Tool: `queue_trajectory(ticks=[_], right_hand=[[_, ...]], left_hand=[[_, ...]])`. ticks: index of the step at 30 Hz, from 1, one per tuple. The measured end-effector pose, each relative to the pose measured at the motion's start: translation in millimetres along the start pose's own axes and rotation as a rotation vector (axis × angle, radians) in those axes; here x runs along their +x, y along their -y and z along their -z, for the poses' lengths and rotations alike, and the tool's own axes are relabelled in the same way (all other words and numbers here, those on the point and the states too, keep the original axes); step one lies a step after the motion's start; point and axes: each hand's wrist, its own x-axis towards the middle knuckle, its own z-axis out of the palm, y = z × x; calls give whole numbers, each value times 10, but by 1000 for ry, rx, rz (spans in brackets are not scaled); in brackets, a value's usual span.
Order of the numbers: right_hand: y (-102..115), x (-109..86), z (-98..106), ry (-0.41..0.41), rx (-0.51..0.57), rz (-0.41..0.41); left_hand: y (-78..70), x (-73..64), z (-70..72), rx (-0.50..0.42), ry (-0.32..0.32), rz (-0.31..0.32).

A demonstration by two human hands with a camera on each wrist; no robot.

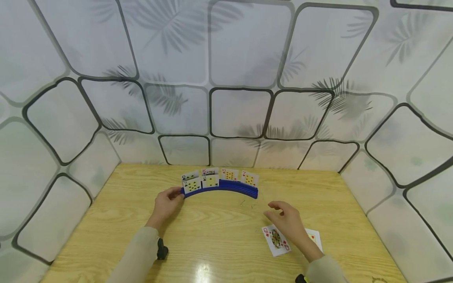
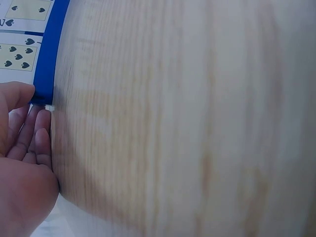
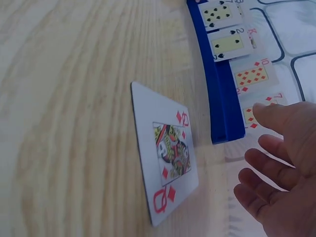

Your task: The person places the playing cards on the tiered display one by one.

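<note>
A curved blue card holder [image 1: 235,186] stands on the table with playing cards upright in it. At its left end my left hand [image 1: 166,204] grips it, the thumb [image 2: 19,95] on the front side. The seven of spades [image 1: 192,185] and two of spades [image 1: 210,181] stand in front of two partly hidden cards. Farther right are the ten of diamonds [image 1: 229,174] and seven of diamonds [image 1: 249,179]. My right hand [image 1: 287,220] hovers with loosely bent fingers and holds nothing. Beneath it, the queen of diamonds [image 3: 170,150] lies face up on the table.
Another face-up card [image 1: 316,237] with a red heart lies partly under my right forearm. The light wooden table [image 1: 212,239] is bounded by patterned walls [image 1: 240,114] at the back and on both sides.
</note>
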Motion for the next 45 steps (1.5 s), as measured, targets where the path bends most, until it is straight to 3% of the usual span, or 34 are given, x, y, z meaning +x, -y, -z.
queue_trajectory(ticks=[5, 15, 26, 38, 45], right_hand=[[-56, -55, 50, 12, -20, -7], [-253, -236, 121, 61, -131, 98], [-378, -434, 211, 181, -206, 40], [-416, -481, 168, 193, -320, 74], [-434, -485, 152, 188, -334, 96]], left_hand=[[-10, -5, -7, -3, -8, -4], [-24, -36, -5, -14, 3, -15], [-6, -5, 1, -3, 4, -9], [11, 4, 3, -6, 4, -3], [18, 14, 4, -7, 12, -1]])
